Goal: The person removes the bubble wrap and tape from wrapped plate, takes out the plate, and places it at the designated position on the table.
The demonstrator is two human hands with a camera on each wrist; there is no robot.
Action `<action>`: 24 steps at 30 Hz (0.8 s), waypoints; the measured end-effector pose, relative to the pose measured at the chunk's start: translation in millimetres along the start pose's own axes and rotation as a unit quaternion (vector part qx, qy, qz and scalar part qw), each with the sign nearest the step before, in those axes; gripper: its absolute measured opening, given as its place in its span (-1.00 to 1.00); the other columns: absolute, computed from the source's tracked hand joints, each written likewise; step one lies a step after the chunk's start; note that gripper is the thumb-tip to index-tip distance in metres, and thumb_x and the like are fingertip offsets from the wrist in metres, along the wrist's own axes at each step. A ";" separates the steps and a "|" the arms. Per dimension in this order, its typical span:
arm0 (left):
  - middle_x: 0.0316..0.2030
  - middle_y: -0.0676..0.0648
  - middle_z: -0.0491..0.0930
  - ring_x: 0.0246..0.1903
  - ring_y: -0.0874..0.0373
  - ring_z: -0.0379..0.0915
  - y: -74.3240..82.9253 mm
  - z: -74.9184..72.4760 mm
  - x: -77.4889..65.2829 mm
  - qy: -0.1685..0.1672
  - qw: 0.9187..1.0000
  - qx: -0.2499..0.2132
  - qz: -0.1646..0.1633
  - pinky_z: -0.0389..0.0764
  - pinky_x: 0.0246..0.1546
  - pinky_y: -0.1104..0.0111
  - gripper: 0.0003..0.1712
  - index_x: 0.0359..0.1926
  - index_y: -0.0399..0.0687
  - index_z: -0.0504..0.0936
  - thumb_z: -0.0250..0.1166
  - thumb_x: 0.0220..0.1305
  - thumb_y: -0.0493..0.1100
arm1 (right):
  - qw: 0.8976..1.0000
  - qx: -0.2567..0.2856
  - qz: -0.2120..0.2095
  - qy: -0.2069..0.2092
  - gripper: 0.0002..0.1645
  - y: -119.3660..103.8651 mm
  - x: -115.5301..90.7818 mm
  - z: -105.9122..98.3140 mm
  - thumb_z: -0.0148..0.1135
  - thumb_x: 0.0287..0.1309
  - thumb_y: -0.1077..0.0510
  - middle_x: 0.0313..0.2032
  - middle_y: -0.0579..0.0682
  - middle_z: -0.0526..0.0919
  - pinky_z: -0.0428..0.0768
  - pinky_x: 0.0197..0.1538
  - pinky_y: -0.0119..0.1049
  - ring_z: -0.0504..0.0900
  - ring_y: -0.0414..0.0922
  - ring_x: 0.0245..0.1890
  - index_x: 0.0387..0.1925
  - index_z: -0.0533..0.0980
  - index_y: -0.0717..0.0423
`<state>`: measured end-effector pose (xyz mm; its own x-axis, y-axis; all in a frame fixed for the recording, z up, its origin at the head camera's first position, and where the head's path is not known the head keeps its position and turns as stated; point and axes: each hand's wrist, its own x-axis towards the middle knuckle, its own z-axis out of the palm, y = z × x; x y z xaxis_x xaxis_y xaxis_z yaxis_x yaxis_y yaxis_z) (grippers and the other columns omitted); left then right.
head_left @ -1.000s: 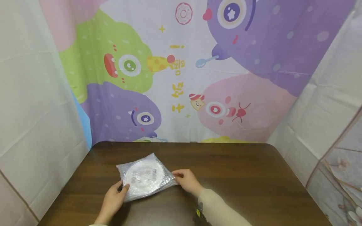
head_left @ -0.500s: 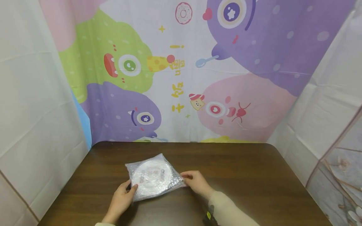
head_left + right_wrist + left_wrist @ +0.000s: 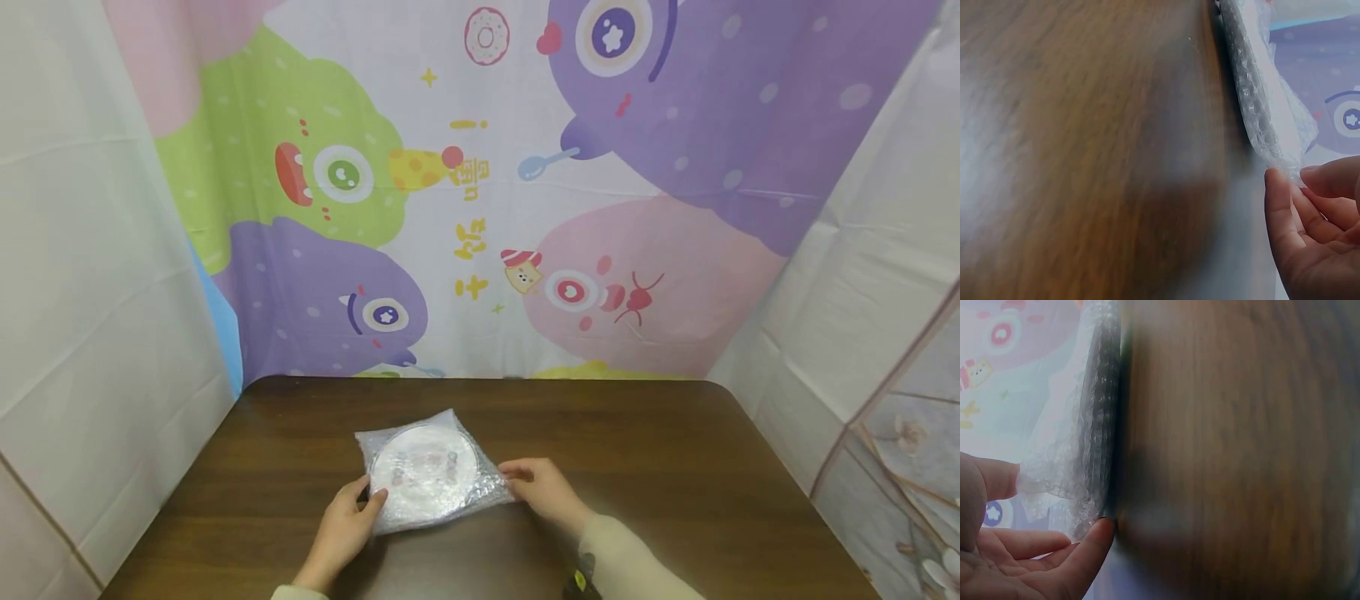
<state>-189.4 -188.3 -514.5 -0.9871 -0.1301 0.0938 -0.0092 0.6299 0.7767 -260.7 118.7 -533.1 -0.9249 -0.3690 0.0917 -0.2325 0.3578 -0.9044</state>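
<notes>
A round, pale plate-like disc with faint printed figures shows through a clear bubble-wrap pouch (image 3: 424,468), low over the brown table. My left hand (image 3: 347,527) grips the pouch's near left edge, thumb on top and fingers beneath. At the pouch's right corner, my right hand (image 3: 546,490) pinches the loose wrap between thumb and fingers. In the left wrist view the bubble wrap (image 3: 1094,419) stands edge-on between thumb and fingertips. The right wrist view shows the thumb and index finger meeting on the corner of the wrap (image 3: 1266,119).
The dark wooden table (image 3: 660,467) extends around the pouch on all sides. Behind it hangs a cloth (image 3: 480,200) printed with cartoon monsters, and white sheets (image 3: 97,275) line the sides. A black strap with a yellow-green mark (image 3: 580,581) sits by the right sleeve.
Both hands have shifted to the right together, carrying the bubble-wrapped disc with them. Their hold on its left edge and right corner looks the same.
</notes>
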 end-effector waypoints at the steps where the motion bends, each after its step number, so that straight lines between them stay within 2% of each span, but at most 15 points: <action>1: 0.18 -0.57 0.39 -0.02 -0.24 0.59 1.2 1.0 -0.2 -0.001 1.000 -0.002 0.003 0.59 0.04 -0.02 -0.39 0.20 -0.62 0.38 0.18 0.37 -0.13 | 1.000 0.001 0.000 0.000 -0.67 0.6 -1.5 -1.6 0.19 0.15 0.38 -0.12 0.28 0.71 0.64 -0.30 -0.46 0.68 -0.13 -0.32 -0.03 0.60 0.38; 8: 0.15 -0.56 0.42 -0.08 -0.18 0.63 7.7 9.6 -0.6 -0.005 1.000 -0.014 0.015 0.66 -0.07 0.09 -0.39 0.20 -0.61 0.39 0.20 0.37 -0.12 | 1.000 0.013 -0.004 -0.003 -0.66 3.7 -12.6 -13.8 0.20 0.15 0.37 -0.10 0.31 0.69 0.66 -0.26 -0.43 0.70 -0.03 -0.25 -0.01 0.58 0.39; 20: 0.13 -0.53 0.45 -0.10 -0.14 0.64 13.8 25.6 -2.8 -0.012 0.999 -0.034 0.031 0.69 -0.14 0.18 -0.38 0.19 -0.62 0.39 0.24 0.33 -0.14 | 1.000 0.011 0.002 -0.011 -0.64 13.6 -25.3 -32.3 0.20 0.15 0.36 -0.09 0.36 0.67 0.68 -0.23 -0.42 0.70 -0.06 -0.23 0.00 0.56 0.43; 24: 0.12 -0.53 0.46 -0.11 -0.15 0.64 15.7 30.5 -3.5 -0.013 0.999 -0.036 0.037 0.69 -0.13 0.17 -0.39 0.19 -0.59 0.41 0.26 0.31 -0.15 | 1.000 0.015 0.007 -0.016 -0.64 15.6 -29.9 -37.8 0.20 0.17 0.35 -0.09 0.36 0.67 0.68 -0.22 -0.42 0.70 -0.14 -0.25 0.01 0.55 0.44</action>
<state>-191.0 -154.6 -521.6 -0.9885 -0.0643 0.1369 0.0746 0.5802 0.8110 -248.1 167.7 -534.2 -0.9173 -0.3925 0.0665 -0.2110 0.3377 -0.9173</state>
